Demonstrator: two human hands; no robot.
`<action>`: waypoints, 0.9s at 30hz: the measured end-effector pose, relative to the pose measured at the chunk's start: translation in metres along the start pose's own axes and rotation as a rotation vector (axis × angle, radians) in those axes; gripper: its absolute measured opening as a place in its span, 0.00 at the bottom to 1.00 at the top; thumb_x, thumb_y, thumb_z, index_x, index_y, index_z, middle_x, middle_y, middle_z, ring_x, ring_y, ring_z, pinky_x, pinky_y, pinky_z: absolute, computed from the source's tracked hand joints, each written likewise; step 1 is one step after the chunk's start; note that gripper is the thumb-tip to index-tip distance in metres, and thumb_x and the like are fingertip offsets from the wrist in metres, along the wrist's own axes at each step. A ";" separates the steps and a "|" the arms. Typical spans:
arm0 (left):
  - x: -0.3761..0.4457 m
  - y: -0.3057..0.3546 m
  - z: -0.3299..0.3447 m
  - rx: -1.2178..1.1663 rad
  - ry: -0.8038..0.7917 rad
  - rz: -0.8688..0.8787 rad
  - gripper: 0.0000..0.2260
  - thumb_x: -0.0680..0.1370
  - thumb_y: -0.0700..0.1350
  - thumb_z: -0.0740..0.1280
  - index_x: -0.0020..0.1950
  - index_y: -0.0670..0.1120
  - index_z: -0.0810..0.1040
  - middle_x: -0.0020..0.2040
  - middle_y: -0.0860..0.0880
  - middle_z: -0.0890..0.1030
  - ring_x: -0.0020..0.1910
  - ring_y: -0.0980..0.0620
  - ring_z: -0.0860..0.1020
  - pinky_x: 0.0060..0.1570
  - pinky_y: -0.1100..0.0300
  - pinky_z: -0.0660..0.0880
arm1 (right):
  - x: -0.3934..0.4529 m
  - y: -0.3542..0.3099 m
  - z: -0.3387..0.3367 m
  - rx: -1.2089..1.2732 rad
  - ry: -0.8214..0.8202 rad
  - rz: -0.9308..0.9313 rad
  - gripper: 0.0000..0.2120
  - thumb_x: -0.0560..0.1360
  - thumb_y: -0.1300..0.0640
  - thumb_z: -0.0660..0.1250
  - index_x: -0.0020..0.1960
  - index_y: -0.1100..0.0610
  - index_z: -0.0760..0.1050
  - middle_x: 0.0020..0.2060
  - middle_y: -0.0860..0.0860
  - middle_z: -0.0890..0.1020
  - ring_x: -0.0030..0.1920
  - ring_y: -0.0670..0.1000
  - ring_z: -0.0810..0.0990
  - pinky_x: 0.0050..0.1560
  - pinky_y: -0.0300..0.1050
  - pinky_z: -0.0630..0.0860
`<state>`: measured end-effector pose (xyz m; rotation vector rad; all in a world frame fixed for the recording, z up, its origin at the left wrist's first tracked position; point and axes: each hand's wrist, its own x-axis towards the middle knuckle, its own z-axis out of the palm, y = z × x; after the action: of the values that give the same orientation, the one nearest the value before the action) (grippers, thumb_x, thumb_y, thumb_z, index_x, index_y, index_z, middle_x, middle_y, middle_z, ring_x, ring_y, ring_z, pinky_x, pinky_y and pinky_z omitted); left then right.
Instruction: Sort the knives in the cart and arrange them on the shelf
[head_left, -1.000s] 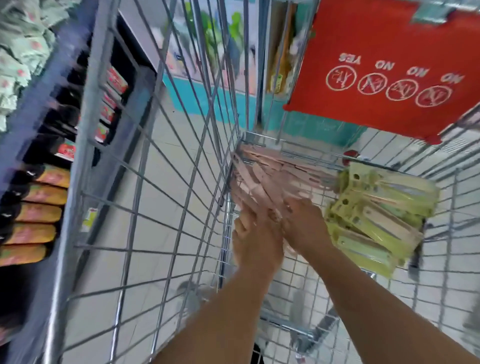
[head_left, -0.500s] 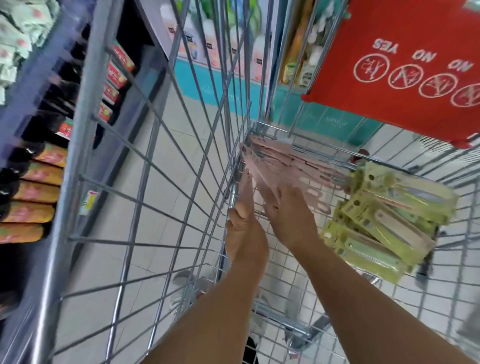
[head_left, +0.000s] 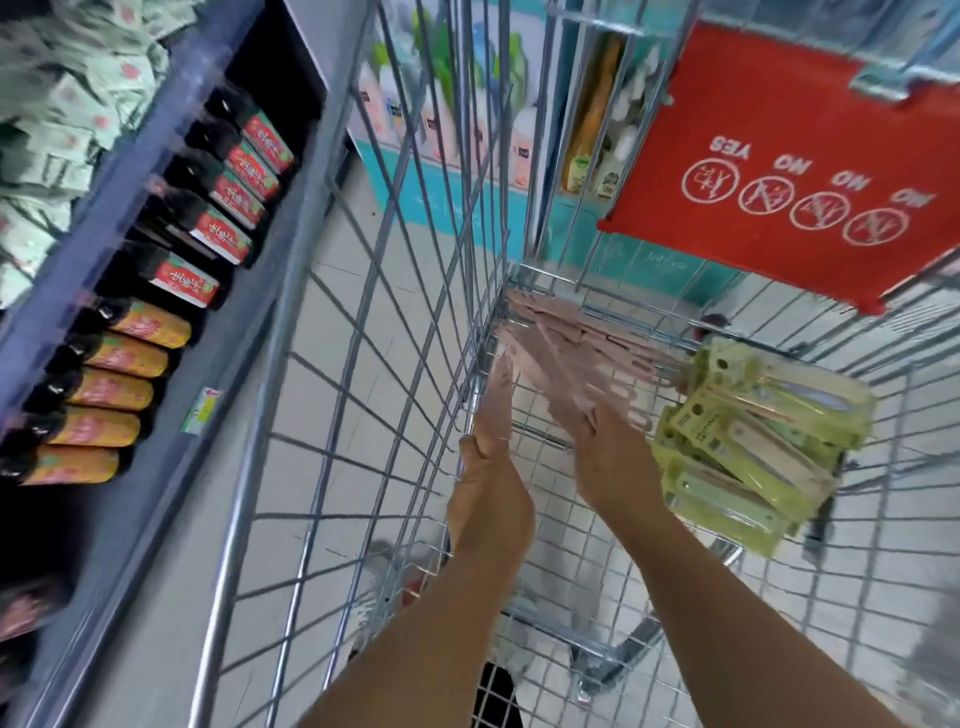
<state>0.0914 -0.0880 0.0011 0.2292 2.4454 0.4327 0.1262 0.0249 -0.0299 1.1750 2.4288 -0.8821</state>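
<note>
Pink knife packs (head_left: 566, 343) lie fanned in the far left corner of the cart (head_left: 332, 467), on its wire floor. Green knife packs (head_left: 753, 441) are stacked just to their right, against the right side. The left hand (head_left: 491, 457) reaches along the left wall with fingers straight, fingertips at the pink packs' near edge. The right hand (head_left: 608, 452) lies flat, fingers extended onto the pink packs; blur hides whether it pinches one. A red flap (head_left: 779, 171) with printed symbols hangs above the cart. A shelf (head_left: 171, 291) of dark bottles (head_left: 119, 358) stands to the left.
</note>
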 end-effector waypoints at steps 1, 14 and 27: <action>-0.008 0.002 -0.005 -0.012 0.019 0.016 0.26 0.76 0.34 0.56 0.73 0.47 0.57 0.65 0.45 0.64 0.52 0.44 0.74 0.44 0.55 0.72 | -0.012 -0.001 -0.008 0.044 -0.020 0.007 0.10 0.82 0.55 0.54 0.56 0.59 0.70 0.48 0.57 0.78 0.46 0.59 0.77 0.44 0.51 0.73; -0.112 0.069 -0.156 -0.350 0.243 0.361 0.22 0.83 0.47 0.50 0.77 0.54 0.48 0.68 0.49 0.64 0.62 0.48 0.72 0.56 0.52 0.72 | -0.144 -0.102 -0.151 0.512 0.345 -0.183 0.05 0.82 0.54 0.54 0.52 0.51 0.67 0.38 0.51 0.77 0.38 0.52 0.76 0.34 0.45 0.66; -0.199 -0.062 -0.379 -0.479 0.686 0.551 0.24 0.81 0.42 0.56 0.77 0.50 0.54 0.69 0.48 0.65 0.51 0.56 0.67 0.43 0.65 0.64 | -0.286 -0.326 -0.172 0.393 0.495 -0.569 0.15 0.80 0.53 0.53 0.63 0.54 0.70 0.46 0.54 0.79 0.42 0.60 0.80 0.42 0.52 0.77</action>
<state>0.0085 -0.2938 0.3729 0.6324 2.7893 1.5263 0.0472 -0.1915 0.3755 0.8948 3.1863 -1.4233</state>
